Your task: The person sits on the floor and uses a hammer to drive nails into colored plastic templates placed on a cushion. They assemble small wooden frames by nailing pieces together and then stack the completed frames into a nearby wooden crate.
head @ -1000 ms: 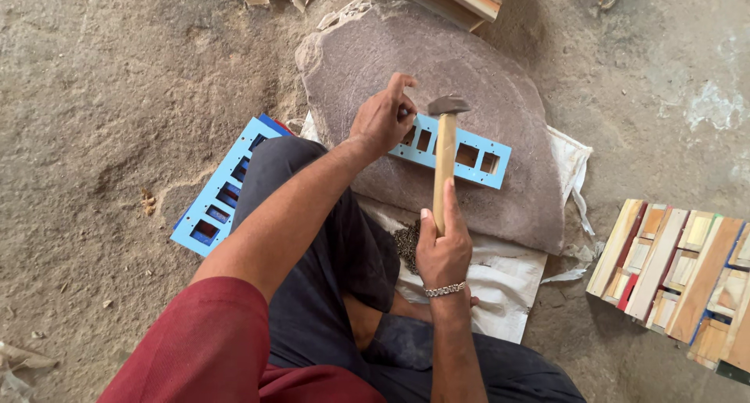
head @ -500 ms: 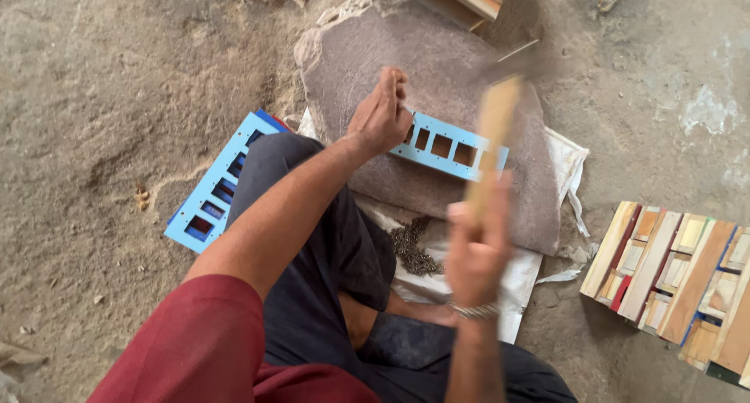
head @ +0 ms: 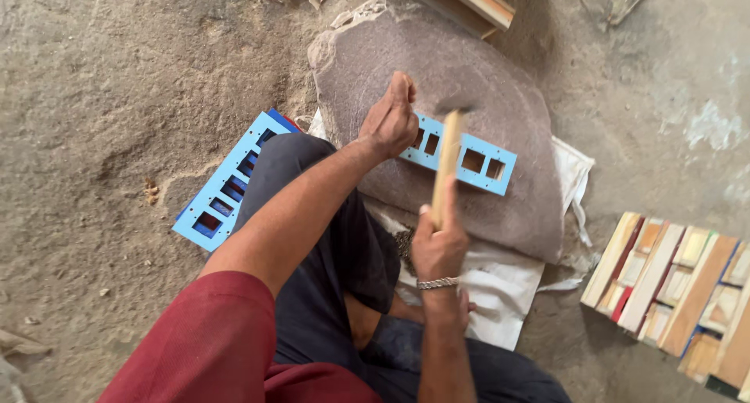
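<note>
My right hand [head: 439, 245] grips the wooden handle of a hammer [head: 448, 162]; its blurred head is down over a light blue plate with square cut-outs [head: 474, 161]. That plate lies on a flat brown stone slab [head: 469, 75]. My left hand [head: 391, 121] is closed in a pinch at the plate's left end, pressing on it. I cannot see what the fingers pinch. My knee in dark trousers lies below the left arm.
A stack of similar blue plates [head: 226, 188] lies on the dirt floor to the left, partly under my knee. A white sack [head: 500, 290] sits under the slab. Wooden framed pieces [head: 680, 286] stand at the right; wood strips [head: 476, 0] lie at the top.
The hammer went from resting on the plate to raised, and now swings down onto the plate again. My left hand stays at the plate's left end.
</note>
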